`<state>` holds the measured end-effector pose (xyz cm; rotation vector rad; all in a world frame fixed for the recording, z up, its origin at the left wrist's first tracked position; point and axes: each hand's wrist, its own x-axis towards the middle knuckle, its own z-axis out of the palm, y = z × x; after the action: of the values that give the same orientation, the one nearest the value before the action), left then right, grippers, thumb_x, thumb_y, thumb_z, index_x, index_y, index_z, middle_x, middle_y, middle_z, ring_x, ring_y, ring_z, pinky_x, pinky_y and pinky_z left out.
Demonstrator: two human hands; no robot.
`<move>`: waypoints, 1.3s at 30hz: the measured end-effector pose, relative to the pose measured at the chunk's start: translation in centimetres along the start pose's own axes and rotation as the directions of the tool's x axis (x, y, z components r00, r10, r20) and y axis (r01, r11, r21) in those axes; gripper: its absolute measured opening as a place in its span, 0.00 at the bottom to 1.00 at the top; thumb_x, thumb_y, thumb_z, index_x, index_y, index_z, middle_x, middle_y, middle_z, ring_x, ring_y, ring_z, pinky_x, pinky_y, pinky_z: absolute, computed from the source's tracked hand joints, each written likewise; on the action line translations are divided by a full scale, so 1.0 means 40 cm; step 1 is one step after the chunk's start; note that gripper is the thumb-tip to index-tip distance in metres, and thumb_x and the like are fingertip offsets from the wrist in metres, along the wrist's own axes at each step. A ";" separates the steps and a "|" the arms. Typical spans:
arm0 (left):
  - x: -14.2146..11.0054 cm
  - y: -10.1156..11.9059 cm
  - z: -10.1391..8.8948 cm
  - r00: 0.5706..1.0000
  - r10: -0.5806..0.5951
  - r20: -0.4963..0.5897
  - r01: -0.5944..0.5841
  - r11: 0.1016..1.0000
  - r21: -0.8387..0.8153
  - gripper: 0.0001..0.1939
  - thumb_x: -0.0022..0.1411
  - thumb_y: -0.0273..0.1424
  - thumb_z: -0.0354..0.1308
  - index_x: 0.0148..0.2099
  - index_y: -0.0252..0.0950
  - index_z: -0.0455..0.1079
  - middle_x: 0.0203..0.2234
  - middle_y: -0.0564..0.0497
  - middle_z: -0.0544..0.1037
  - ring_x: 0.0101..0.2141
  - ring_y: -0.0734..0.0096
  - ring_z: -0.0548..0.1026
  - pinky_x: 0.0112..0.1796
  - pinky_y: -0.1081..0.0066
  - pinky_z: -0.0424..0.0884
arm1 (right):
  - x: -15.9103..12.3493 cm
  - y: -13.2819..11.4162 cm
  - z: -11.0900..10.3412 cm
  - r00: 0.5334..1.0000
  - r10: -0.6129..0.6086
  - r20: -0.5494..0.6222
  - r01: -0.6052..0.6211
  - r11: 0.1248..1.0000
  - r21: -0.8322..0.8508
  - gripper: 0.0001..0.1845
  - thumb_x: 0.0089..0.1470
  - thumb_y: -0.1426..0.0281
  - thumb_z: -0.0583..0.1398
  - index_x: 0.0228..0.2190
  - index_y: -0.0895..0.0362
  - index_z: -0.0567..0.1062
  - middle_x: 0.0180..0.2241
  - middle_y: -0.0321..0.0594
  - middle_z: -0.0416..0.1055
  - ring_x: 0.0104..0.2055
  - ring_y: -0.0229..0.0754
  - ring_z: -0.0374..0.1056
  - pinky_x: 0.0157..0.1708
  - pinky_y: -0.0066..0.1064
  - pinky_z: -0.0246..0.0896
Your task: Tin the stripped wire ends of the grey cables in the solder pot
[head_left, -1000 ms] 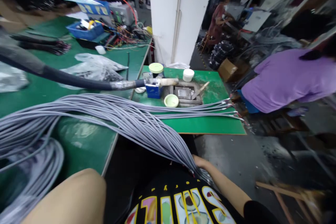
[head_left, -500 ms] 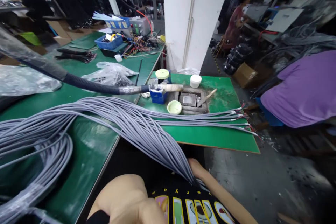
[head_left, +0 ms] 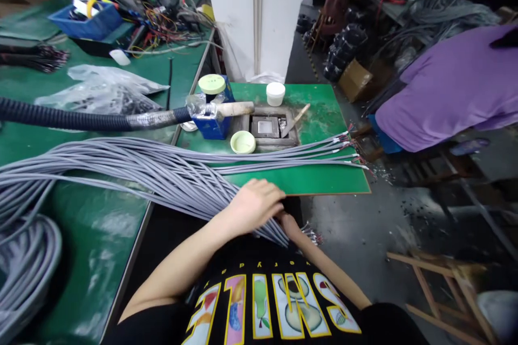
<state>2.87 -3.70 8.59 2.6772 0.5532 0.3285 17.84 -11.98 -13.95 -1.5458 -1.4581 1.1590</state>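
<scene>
A thick bundle of grey cables (head_left: 190, 186) runs from the left across the table and hangs over its front edge toward my body. My left hand (head_left: 257, 202) lies over the bundle from above, fingers curled round it. Close by, my right hand (head_left: 288, 223) grips the same bundle lower down, its fingers partly hidden. Below the hands the bundle's stripped wire ends (head_left: 313, 236) stick out to the right. Several separate grey cables (head_left: 283, 160) lie across the green board, their white-and-red ends past its right edge.
A solder pot (head_left: 265, 127) with a scraper (head_left: 297, 118) is set on the green board (head_left: 324, 178). Around it are a cream dish (head_left: 243, 142), a white tub (head_left: 275, 94) and a fume hose (head_left: 157, 119). A person in purple (head_left: 441, 86) sits at right; a wooden stool (head_left: 433, 280) stands lower right.
My left hand has come up from near my body onto the cable bundle. The right hand still holds it. The view has shifted, and the bundle's loose ends now show.
</scene>
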 end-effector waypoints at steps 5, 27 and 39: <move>0.062 -0.111 0.103 0.968 -0.224 -0.110 0.249 0.892 0.377 0.16 0.64 0.32 0.51 0.52 0.33 0.66 0.47 0.41 0.72 0.47 0.54 0.67 0.42 0.59 0.62 | -0.047 -0.091 -0.060 0.996 0.036 -0.077 -0.037 0.999 -0.009 0.10 0.54 0.69 0.55 0.32 0.59 0.76 0.31 0.44 0.74 0.34 0.42 0.70 0.37 0.33 0.64; 0.134 -0.178 0.081 0.971 -0.236 0.042 0.225 0.833 -0.505 0.25 0.61 0.45 0.49 0.51 0.32 0.70 0.20 0.54 0.70 0.23 0.71 0.67 0.26 0.72 0.62 | 0.070 -0.294 -0.298 0.909 0.184 -0.375 0.269 0.430 0.862 0.09 0.57 0.69 0.56 0.40 0.56 0.67 0.38 0.39 0.76 0.30 0.33 0.72 0.25 0.22 0.67; 0.146 -0.201 0.140 0.939 -0.341 -0.043 0.259 0.784 -0.564 0.34 0.58 0.40 0.54 0.64 0.36 0.53 0.46 0.44 0.74 0.42 0.64 0.73 0.37 0.68 0.69 | 0.028 -0.254 -0.451 0.442 0.185 -0.877 0.548 0.718 0.428 0.21 0.51 0.57 0.59 0.43 0.57 0.69 0.20 0.29 0.70 0.13 0.27 0.57 0.14 0.20 0.53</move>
<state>7.12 3.78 1.08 1.9774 0.7825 0.5031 31.00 -8.21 1.62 -1.0602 -0.3474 0.4186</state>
